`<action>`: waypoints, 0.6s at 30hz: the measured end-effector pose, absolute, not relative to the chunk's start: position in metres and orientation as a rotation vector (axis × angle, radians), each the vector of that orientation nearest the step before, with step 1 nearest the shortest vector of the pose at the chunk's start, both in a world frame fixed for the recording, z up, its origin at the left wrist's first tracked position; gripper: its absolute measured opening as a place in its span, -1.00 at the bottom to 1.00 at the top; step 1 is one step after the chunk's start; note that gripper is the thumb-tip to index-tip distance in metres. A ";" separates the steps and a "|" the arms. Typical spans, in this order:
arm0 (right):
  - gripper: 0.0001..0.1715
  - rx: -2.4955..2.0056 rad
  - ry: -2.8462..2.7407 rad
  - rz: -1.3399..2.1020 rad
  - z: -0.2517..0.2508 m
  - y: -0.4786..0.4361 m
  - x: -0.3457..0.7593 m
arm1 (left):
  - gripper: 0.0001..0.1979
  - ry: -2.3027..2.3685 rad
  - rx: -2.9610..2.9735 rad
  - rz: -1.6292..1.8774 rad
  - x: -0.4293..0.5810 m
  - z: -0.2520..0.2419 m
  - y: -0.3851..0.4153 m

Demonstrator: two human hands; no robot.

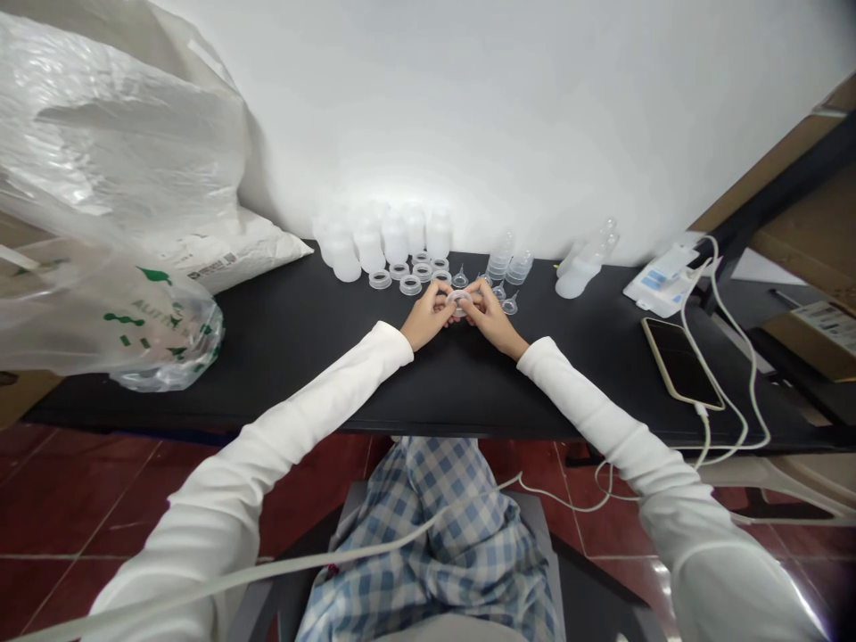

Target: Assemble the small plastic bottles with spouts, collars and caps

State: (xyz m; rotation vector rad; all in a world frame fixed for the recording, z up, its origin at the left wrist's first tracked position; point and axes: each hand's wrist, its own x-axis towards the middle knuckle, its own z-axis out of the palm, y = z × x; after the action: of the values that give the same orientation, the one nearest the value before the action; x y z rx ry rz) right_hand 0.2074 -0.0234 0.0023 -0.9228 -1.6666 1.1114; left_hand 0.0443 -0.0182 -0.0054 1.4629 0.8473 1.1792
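Two bare hands, left hand point(426, 319) and right hand point(493, 321), pinch a translucent round plastic ring point(458, 296), partly hidden between them, over the black tabletop point(300, 357). The right hand partly covers clear spouted plastic pieces point(510, 306); frosted white bottles point(370, 245) blur into the pale wall point(535, 107).

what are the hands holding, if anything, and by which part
The left hand and right hand together hold a clear ring-shaped piece by opposite sides of its rim.
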 end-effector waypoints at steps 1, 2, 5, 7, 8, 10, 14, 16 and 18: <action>-0.40 -0.904 -1.671 1.115 0.002 -0.023 0.207 | -0.68 0.832 1.458 1.188 0.044 -0.006 -0.017; -0.38 -0.889 -1.678 1.116 0.001 -0.022 0.207 | -0.68 0.823 1.460 1.195 0.044 -0.007 -0.017; -0.37 -0.880 -1.702 1.085 -0.001 -0.021 0.207 | -0.67 0.839 1.493 1.200 0.044 -0.010 -0.016; -0.39 -0.882 -1.721 1.055 -0.001 -0.021 0.207 | -0.67 0.867 1.516 1.205 0.044 -0.011 -0.016; -0.40 -0.884 -1.729 1.042 -0.001 -0.021 0.207 | -0.66 0.880 1.523 1.208 0.044 -0.011 -0.016; -0.42 -0.890 -1.736 1.028 -0.001 -0.021 0.206 | -0.65 0.903 1.531 1.218 0.045 -0.011 -0.017; -0.43 -0.899 -1.714 1.034 0.000 -0.022 0.205 | -0.68 0.924 1.535 1.233 0.045 -0.009 -0.019; -0.44 -0.908 -1.697 1.057 0.001 -0.022 0.205 | -0.69 0.916 1.534 1.217 0.046 -0.009 -0.019; -0.44 -0.925 -1.681 1.075 0.002 -0.024 0.205 | -0.68 0.895 1.517 1.187 0.046 -0.008 -0.019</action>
State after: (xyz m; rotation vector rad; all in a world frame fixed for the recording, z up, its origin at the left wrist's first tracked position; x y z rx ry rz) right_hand 0.2048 -0.0241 0.0019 -0.9252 -1.6809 1.0746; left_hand 0.0460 -0.0191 -0.0080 1.5170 0.8948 1.1866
